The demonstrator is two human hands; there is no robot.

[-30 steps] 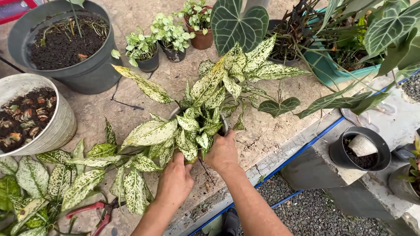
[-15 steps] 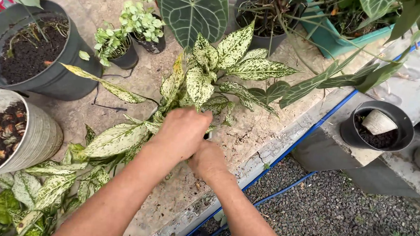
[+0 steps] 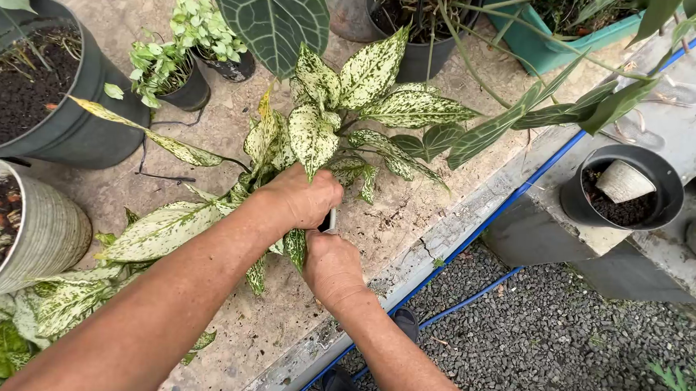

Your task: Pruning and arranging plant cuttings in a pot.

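Concrete ledge (image 3: 411, 223): both hands' (image 3: 304, 197) grip hides speckled plant's (image 3: 337, 106) pot.

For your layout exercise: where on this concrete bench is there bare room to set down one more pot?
Bare concrete lies right of the speckled plant, along the bench edge, and in front of the right hand. The left side is crowded with the grey pot, metal bucket and cut leaves.

A mottled concrete slab (image 3: 411, 215) edged by a blue hose (image 3: 470, 304) borders grey gravel (image 3: 564, 346), in soft daylight.
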